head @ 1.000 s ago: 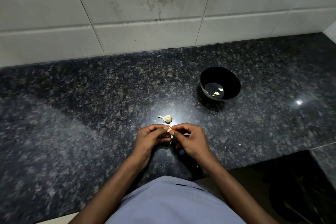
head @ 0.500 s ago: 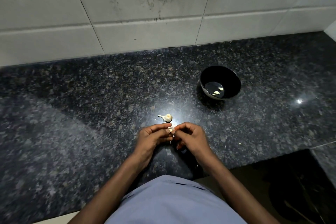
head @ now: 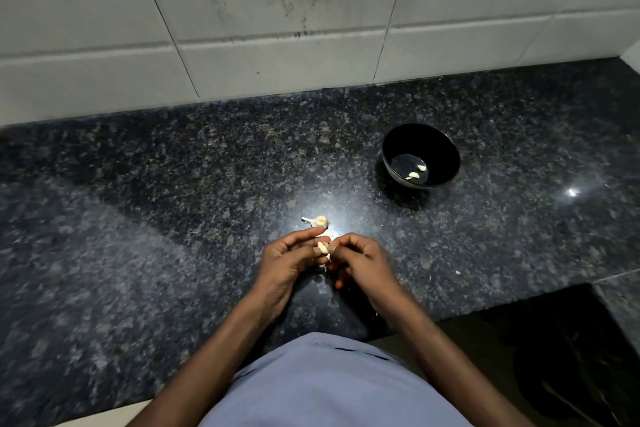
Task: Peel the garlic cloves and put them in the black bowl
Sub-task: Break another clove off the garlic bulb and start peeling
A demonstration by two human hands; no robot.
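Note:
A pale garlic clove (head: 322, 247) is pinched between the fingertips of my left hand (head: 289, 262) and my right hand (head: 360, 262), just above the dark granite counter (head: 173, 218). A loose strip of skin hangs below the clove. The rest of the garlic bulb (head: 319, 221) lies on the counter just beyond my fingers. The black bowl (head: 440, 146) stands further back to the right, with two peeled cloves (head: 415, 172) on its bottom.
A white tiled wall (head: 277, 28) runs along the back of the counter. The counter's front edge steps back at the right, where a dark floor area (head: 571, 357) shows. A small scrap of skin (head: 458, 272) lies right of my hands.
Both hands stay together near the front of the counter, shifting slightly as the fingers work at the clove. More of the pale clove shows between the fingertips now.

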